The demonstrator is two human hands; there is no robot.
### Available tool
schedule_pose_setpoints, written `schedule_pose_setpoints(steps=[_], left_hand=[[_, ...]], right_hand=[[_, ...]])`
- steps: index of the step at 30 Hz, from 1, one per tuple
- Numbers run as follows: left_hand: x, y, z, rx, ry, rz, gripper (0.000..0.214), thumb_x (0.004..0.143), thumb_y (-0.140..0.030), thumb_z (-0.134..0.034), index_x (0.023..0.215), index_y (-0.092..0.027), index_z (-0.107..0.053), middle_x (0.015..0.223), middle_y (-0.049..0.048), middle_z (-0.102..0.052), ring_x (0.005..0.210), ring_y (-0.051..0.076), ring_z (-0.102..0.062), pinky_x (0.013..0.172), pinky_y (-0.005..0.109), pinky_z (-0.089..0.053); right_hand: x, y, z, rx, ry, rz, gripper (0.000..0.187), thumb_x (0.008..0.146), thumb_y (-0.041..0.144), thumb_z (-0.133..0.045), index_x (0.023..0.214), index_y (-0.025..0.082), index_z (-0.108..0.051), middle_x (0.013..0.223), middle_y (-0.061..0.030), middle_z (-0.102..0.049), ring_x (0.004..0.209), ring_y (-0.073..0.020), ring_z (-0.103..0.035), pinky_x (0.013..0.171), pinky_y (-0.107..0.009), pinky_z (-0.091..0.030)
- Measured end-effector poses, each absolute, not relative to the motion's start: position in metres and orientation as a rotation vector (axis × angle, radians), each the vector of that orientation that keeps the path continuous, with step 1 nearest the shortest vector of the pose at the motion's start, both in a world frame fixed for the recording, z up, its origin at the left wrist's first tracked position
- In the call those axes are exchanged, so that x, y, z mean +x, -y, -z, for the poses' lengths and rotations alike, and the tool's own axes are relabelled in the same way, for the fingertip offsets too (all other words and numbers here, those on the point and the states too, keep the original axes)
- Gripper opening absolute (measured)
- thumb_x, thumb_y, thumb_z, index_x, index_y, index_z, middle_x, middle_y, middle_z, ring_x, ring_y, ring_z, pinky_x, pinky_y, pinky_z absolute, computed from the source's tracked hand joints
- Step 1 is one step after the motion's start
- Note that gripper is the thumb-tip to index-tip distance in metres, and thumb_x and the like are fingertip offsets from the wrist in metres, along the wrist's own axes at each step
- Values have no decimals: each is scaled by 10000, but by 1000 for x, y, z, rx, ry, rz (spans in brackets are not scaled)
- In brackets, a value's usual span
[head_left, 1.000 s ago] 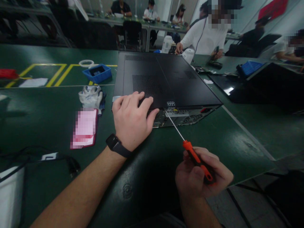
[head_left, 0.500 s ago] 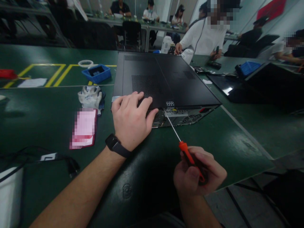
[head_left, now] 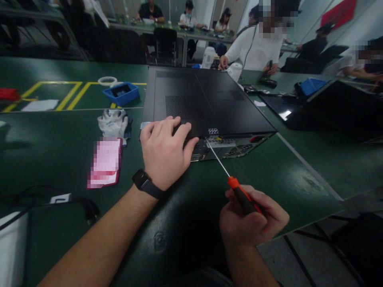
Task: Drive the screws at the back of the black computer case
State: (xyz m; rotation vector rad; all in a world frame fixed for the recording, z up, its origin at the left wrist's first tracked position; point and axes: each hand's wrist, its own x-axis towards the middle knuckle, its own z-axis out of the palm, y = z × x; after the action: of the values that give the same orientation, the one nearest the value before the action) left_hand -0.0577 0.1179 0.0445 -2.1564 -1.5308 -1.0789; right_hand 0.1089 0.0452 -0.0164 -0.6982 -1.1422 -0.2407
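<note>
A black computer case (head_left: 185, 85) lies on its side on the green table, its rear panel (head_left: 221, 148) with a fan grille facing me. My left hand (head_left: 166, 153) rests on the near edge of the case, fingers spread over the vented top. In my right hand (head_left: 254, 219) is a screwdriver (head_left: 239, 195) with an orange and black handle, gripped between thumb and fingers. Its thin shaft slants up to the rear panel, just right of my left thumb. Whether the tip sits in a screw is too small to tell.
Left of the case are a blue bin (head_left: 121, 93), work gloves (head_left: 113, 123), a red-edged booklet-like item (head_left: 104, 163) and a black cable (head_left: 86, 207). To the right lies a dark flat panel (head_left: 281, 111). Across the table stands a person in white (head_left: 260, 44).
My right hand has turned the screwdriver handle, with thumb and fingers shifted around it. The shaft's tip stays at the same spot on the rear panel. My left hand has not moved.
</note>
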Motion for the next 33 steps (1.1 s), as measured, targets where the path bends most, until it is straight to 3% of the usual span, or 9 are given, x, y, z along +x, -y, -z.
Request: schedule_pose_setpoints(steps=[6, 13, 18, 23, 29, 33], left_hand=[[-58, -118, -44, -2163, 1533, 1085, 284, 975, -390, -604, 1191, -235, -703, 1309, 124, -719, 1265, 350, -630, 1053, 531, -373], [-58, -118, -44, -2157, 1527, 1074, 280, 983, -395, -593, 1187, -236, -700, 1303, 120, -722, 1264, 344, -635, 1047, 521, -379], [-58, -118, -44, -2159, 1525, 1080, 280, 979, -386, -603, 1193, -233, -698, 1313, 121, -719, 1270, 344, -633, 1051, 529, -377], [-58, -119, -44, -2156, 1527, 1080, 276, 989, -397, -586, 1188, -242, -698, 1304, 113, -722, 1269, 339, -634, 1048, 525, -379], [-58, -118, -44, -2161, 1531, 1079, 280, 986, -394, -589, 1187, -235, -701, 1307, 118, -720, 1268, 341, -631, 1049, 526, -380], [-58, -118, -44, -2163, 1529, 1086, 277, 982, -389, -594, 1188, -238, -702, 1308, 122, -719, 1266, 345, -630, 1050, 532, -378]], right_hand=[[108, -42, 17, -669, 1154, 176, 350, 860, 289, -677, 1189, 171, -648, 822, -6, -625, 632, -180, -630, 493, -354, -521], [113, -43, 19, -738, 1180, 353, 212, 981, 222, -608, 1169, 137, -656, 792, 31, -641, 534, -99, -617, 429, -251, -493], [105, -43, 15, -687, 1126, 235, 237, 959, 329, -638, 1097, 138, -664, 775, 23, -631, 529, -123, -611, 442, -292, -499], [108, -41, 17, -701, 1130, 209, 277, 891, 284, -681, 1142, 168, -655, 801, 7, -627, 638, -180, -649, 522, -371, -552], [114, -41, 21, -777, 1190, 390, 219, 997, 222, -589, 1185, 139, -663, 798, 24, -640, 535, -97, -620, 419, -241, -487], [107, -43, 16, -696, 1129, 262, 245, 991, 309, -592, 1149, 144, -679, 785, 19, -622, 532, -118, -609, 420, -272, -478]])
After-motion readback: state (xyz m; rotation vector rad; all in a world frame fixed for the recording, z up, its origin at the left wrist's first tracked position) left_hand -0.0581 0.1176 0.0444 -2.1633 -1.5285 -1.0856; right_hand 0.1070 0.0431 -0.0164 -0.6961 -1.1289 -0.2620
